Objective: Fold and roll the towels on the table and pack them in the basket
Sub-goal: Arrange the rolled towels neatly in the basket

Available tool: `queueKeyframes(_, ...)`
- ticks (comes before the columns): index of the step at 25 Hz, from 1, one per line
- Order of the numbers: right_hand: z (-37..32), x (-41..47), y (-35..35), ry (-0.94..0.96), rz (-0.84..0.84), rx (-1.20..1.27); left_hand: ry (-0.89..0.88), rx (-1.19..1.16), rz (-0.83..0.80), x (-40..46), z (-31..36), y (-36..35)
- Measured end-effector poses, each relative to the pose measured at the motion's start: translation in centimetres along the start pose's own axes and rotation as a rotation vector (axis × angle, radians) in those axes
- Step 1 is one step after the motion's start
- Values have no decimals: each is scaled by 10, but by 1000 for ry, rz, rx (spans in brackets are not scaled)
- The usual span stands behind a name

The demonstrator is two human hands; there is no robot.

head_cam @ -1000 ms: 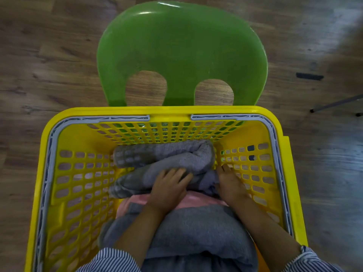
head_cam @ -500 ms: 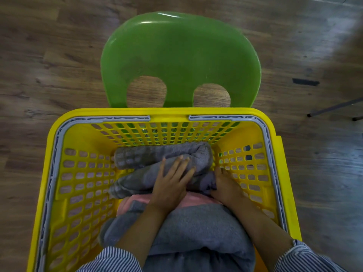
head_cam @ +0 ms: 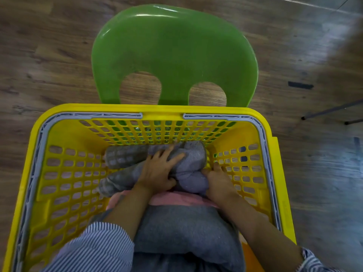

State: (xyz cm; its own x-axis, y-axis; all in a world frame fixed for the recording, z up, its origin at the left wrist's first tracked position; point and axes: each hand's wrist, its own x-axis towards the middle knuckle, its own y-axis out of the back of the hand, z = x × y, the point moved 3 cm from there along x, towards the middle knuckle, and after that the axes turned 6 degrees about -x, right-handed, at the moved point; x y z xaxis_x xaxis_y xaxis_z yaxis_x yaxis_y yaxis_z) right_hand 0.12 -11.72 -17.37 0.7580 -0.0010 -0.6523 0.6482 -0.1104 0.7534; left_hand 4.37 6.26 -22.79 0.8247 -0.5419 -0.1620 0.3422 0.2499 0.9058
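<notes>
- Sitting on a green chair (head_cam: 174,55), the yellow basket (head_cam: 265,130) has lattice walls and a grey inner rim; wood floor (head_cam: 39,55) lies all round, with dark thin legs of some furniture at the right edge.
- Two grey rolled towels (head_cam: 125,156) lie against the far wall of the basket, one before the other; a pink towel (head_cam: 176,200) sits just nearer, and a large grey towel (head_cam: 186,232) nearest, partly hidden by both forearms.
- Left hand (head_cam: 157,171) lies over the rolled towels, fingers spread and pressing down, thumb tucked into a fold.
- Right hand (head_cam: 218,179) is wedged between the rolls' right end and the side wall, fingers curled round the nearer roll's end, gripping it.
- Striped sleeves (head_cam: 94,250) cover both arms.
</notes>
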Motion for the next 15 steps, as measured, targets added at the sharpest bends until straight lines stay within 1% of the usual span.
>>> queueKeyframes(1,0,-1,0,-6,-9,10,-5,-30,-41,5,-7,3)
queueKeyframes(3,2,-4,-4,-15,-16,68,42,-94,-144,14,-17,8)
queueKeyframes(6,3,-6,-7,-2,-32,167,150,-221,-383,23,-16,7)
queueKeyframes(8,4,-6,-8,15,-48,192,170,-184,-452,29,-10,8)
queueKeyframes(10,6,-7,-9,9,-51,198,133,-52,-428,32,-7,10)
queueKeyframes(12,8,-8,-10,-9,-44,199,48,62,-362,31,-5,8)
queueKeyframes(15,5,-10,-5,-7,-31,192,4,118,-209,24,-1,1)
